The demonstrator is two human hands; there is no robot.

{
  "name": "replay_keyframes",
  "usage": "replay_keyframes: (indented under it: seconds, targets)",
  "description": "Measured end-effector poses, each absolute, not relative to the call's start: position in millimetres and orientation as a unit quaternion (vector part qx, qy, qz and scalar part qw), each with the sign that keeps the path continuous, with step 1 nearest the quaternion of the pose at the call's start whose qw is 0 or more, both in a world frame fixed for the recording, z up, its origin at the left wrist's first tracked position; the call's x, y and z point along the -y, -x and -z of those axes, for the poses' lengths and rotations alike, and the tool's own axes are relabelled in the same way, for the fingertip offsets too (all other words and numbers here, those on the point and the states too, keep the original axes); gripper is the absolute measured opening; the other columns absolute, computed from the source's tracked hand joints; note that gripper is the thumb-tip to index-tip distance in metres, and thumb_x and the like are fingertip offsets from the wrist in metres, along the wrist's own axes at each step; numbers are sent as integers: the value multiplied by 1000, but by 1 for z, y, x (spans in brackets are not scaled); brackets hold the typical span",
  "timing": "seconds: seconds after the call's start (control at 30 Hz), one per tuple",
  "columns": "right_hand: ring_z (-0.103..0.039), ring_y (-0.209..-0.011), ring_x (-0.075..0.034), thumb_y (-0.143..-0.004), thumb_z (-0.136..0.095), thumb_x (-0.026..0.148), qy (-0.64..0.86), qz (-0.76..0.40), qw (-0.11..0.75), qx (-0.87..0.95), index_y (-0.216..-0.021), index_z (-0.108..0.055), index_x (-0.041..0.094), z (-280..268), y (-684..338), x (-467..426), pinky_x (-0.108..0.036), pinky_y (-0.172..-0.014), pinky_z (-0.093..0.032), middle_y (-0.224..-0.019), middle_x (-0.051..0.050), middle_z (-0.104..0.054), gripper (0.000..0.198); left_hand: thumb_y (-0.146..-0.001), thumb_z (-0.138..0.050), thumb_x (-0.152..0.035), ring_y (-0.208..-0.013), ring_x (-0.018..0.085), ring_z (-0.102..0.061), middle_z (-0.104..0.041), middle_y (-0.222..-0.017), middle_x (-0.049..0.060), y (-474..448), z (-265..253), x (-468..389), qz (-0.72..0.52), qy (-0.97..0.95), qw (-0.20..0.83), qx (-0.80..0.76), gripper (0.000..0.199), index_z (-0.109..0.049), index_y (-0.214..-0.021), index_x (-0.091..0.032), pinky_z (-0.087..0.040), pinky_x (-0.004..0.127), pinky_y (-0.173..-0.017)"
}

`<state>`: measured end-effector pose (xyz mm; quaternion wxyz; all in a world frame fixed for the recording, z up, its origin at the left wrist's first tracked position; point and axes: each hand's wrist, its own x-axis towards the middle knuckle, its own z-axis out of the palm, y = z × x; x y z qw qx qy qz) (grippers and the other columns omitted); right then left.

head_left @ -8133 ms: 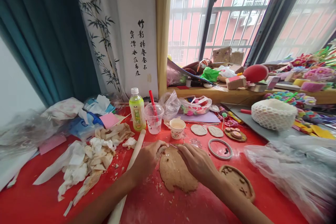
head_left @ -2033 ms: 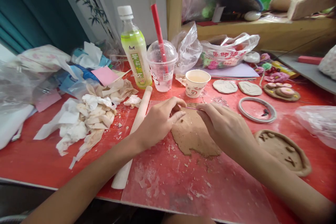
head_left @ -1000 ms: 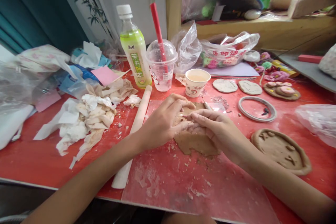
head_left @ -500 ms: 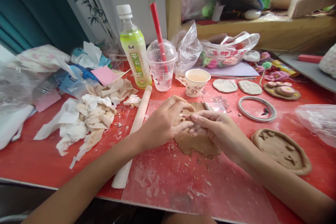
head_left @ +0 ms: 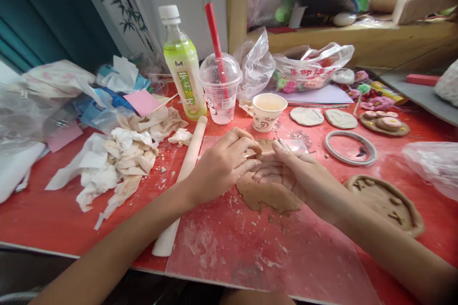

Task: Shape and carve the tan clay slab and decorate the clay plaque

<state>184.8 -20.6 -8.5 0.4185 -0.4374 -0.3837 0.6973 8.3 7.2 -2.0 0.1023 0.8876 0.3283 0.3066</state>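
A flattened slab of brown clay [head_left: 268, 195] with a ragged edge lies on a clear plastic sheet [head_left: 272, 257]. Over the slab's left side is my left hand [head_left: 229, 162], its fingers curled towards the thumb; what sits between them, if anything, is too small to make out. My right hand [head_left: 293, 169] faces it with fingers stretched and thumb raised, fingertips close to those of my left hand. Just behind my right thumb the tip of a thin tool [head_left: 282, 143] shows; most of it is hidden.
A wooden rolling pin [head_left: 179, 200] lies left of the sheet, beside crumpled tissues [head_left: 121, 162]. Behind stand a paper cup [head_left: 266, 116], a plastic cup [head_left: 220, 90] and a drink bottle [head_left: 182, 71]. A tape ring [head_left: 350, 158] and a round clay plaque [head_left: 384, 205] lie right.
My right hand has let go of its pinch near my left fingertips, and its fingers are now straightened. My left hand has stayed almost in place.
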Motion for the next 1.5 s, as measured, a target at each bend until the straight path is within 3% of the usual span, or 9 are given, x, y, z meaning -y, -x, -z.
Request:
replay_keyframes:
  seconds: [0.23,0.47,0.63,0.8,0.97,1.07,1.2,1.5]
  targets:
    - [-67,-80,-16,-80,-57,47,436,-698,429,373,-90,-72,16,7,-182,20,-30,-79,-54,-92,-10,-72,36,-85,-56,-15,-93,8,-55,-57,-100,2,-9,3,-9,-312,-885,104,-330,11,-55,-96,-17,-45,21,-87]
    - [-67,-80,-16,-84,-53,47,429,-705,426,371,-90,-70,14,7,-183,21,-29,-78,-54,-92,-11,-72,38,-86,-55,-16,-97,9,-55,-57,-100,2,-8,3,-9,-299,-885,105,-340,12,-56,-98,-17,-46,22,-87]
    - [-67,-81,-18,-86,-48,51,439,-711,408,369,-93,-69,13,2,-182,22,-30,-75,-55,-95,-13,-71,44,-86,-55,-13,-88,8,-55,-59,-93,0,-7,3,-9,-318,-878,122,-338,8,-56,-92,-17,-46,21,-83]
    - [-67,-76,-15,-87,-50,46,467,-709,397,348,-85,-71,13,2,-181,21,-27,-71,-56,-88,-11,-72,39,-85,-55,-12,-78,7,-56,-62,-88,-2,-8,1,-9,-309,-849,226,-363,6,-56,-87,-17,-46,19,-74]
    - [-66,-71,-12,-87,-52,41,465,-712,403,339,-83,-72,14,3,-182,20,-24,-71,-55,-84,-9,-72,34,-82,-61,-29,-80,9,-57,-62,-87,-2,-9,2,-13,-328,-759,381,-413,13,-58,-88,-18,-45,23,-74]
    - [-65,-69,-11,-88,-50,41,464,-717,397,337,-81,-72,14,2,-182,20,-23,-69,-55,-81,-9,-71,35,-77,-64,-22,-83,10,-59,-61,-86,-1,-8,4,-18,-344,-689,490,-408,14,-57,-88,-17,-45,24,-78]
    - [-65,-69,-10,-88,-50,41,454,-724,392,341,-78,-70,14,4,-182,21,-21,-68,-54,-78,-8,-71,35,-71,-67,-14,-81,10,-60,-62,-84,0,-8,5,-21,-327,-591,620,-398,22,-58,-91,-15,-47,22,-71]
    - [-64,-66,-11,-85,-51,47,447,-718,382,373,-72,-65,15,8,-182,20,-23,-68,-53,-76,-7,-70,37,-72,-70,-24,-61,5,-56,-60,-72,-2,-7,2,-21,-287,-552,674,-397,18,-62,-81,-11,-47,19,-62]
